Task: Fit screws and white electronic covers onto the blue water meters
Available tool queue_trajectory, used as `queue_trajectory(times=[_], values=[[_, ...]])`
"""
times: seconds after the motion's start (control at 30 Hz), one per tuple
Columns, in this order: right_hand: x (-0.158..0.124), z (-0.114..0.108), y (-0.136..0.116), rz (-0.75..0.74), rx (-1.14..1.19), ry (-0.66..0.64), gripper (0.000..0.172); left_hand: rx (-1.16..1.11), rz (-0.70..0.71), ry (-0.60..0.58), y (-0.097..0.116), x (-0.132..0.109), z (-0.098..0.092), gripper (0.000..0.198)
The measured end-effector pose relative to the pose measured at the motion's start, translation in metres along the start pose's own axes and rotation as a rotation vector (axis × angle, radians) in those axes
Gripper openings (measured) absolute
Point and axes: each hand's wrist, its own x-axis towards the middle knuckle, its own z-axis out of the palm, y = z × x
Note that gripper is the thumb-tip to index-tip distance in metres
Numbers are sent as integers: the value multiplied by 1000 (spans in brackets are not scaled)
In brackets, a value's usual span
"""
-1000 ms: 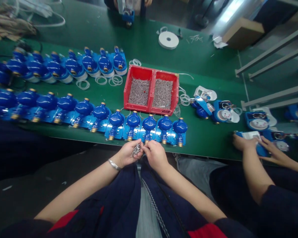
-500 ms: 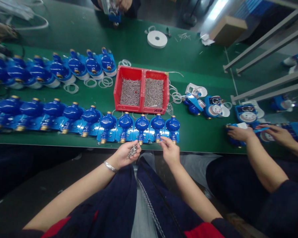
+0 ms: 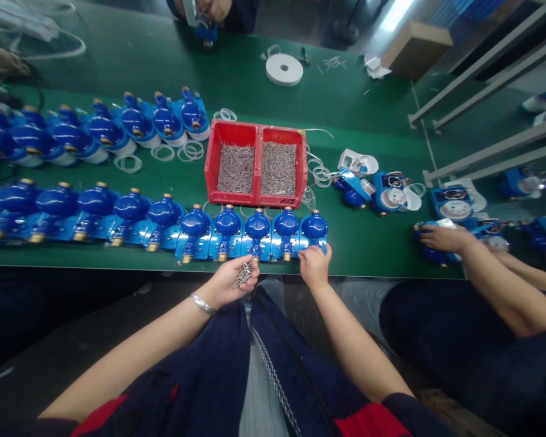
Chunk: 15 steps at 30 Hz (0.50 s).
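Cupped at the bench's front edge, my left hand (image 3: 224, 284) holds a small pile of metal screws (image 3: 242, 276) in its palm. My right hand (image 3: 315, 267) is at the lower end of the rightmost blue water meter body (image 3: 315, 226), its fingers pinched together. Whatever may be between those fingertips is hidden. This meter ends a front row of similar blue meters, each with brass-coloured ends, such as the meter (image 3: 258, 226) just above my left hand. Behind the row stands a red two-part bin (image 3: 256, 199) filled with screws.
A back row of blue meters (image 3: 136, 115) lies at left, with clear rings (image 3: 190, 151) beside it. Farther back are a white tape roll (image 3: 284, 69) and a cardboard box (image 3: 416, 48). At right, a co-worker's hands (image 3: 443, 237) handle meters near metal rails (image 3: 486, 67).
My right hand has moved slightly right and up, from beside the second-last meter to the last one. My left hand stays in place with the screws. The view has shifted slightly.
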Motion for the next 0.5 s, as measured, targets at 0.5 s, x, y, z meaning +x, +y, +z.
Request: queue_trajectory(times=[0.5], values=[[4, -36, -42, 39, 9, -67, 19, 24, -28, 23, -2, 3, 9, 31]])
